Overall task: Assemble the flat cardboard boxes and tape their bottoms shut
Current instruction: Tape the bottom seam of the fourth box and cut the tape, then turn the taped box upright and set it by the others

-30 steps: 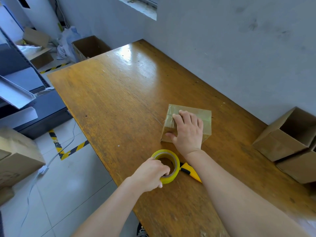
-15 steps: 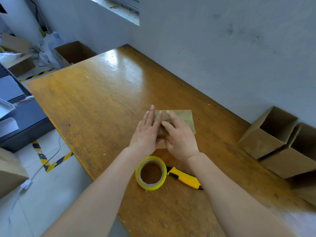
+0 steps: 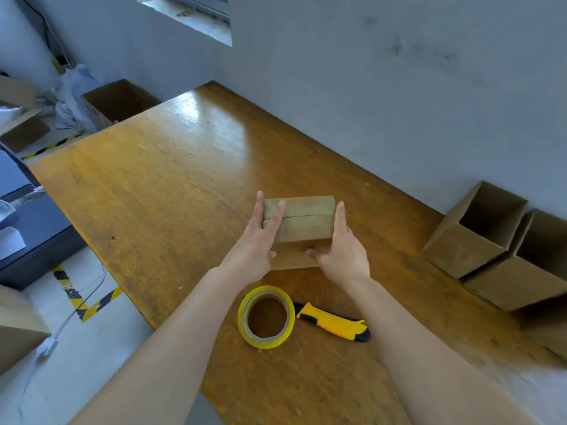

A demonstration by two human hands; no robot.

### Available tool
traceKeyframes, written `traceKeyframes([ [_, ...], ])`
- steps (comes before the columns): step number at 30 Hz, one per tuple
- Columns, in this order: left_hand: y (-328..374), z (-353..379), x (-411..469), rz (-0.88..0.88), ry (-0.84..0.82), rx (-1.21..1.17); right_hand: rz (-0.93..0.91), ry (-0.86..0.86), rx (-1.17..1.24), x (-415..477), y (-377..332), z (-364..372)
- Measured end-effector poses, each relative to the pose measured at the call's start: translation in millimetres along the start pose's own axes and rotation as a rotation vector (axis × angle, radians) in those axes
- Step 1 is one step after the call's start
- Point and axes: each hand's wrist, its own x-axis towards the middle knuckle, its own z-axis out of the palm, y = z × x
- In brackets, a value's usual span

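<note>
Wooden counter (image 3: 153,194) | small cardboard box (image 3: 303,222), seam up | left hand (image 3: 257,240), right hand (image 3: 340,250): fingers straight, pressing its sides | tape roll (image 3: 266,317) near

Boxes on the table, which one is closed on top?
The small box between the left hand and right hand: taped flaps cover its top. The boxes near the wall gape open.

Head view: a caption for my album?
Left hand and right hand press a taped box; tape roll and knife nearby.
</note>
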Motion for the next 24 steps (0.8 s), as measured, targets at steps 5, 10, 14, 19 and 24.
traceKeyframes([
  [5,1.2,7.5,-9.6,0.005,0.100,-0.213,0.045,0.015,0.140,-6.8,1.4,1.7],
  [10,-2.3,25.6,-19.0,-0.044,0.245,-0.195,0.041,0.036,0.146,-5.8,3.5,1.9],
  [14,-4.4,38.8,-16.5,-0.304,0.149,-0.383,0.051,-0.087,0.174,3.1,3.0,-12.1],
  [19,10.5,18.4,1.5,-0.383,0.211,-1.028,0.182,-0.050,0.357,17.0,-12.3,-15.7],
  [24,21.6,17.6,11.5,-0.391,0.235,-0.987,0.176,-0.028,0.361,14.8,-8.4,-2.8],
])
